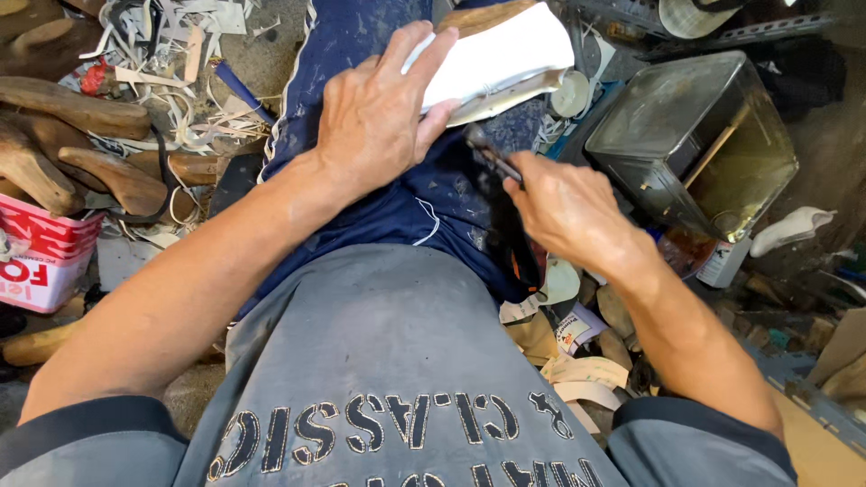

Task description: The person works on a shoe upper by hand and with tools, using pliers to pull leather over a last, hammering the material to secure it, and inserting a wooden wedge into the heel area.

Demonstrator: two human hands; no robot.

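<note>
Red-and-white carton (pixel 41 257) far left; labelled bottle (pixel 724 261) right

White shoe piece (pixel 501 54) on lap
</note>
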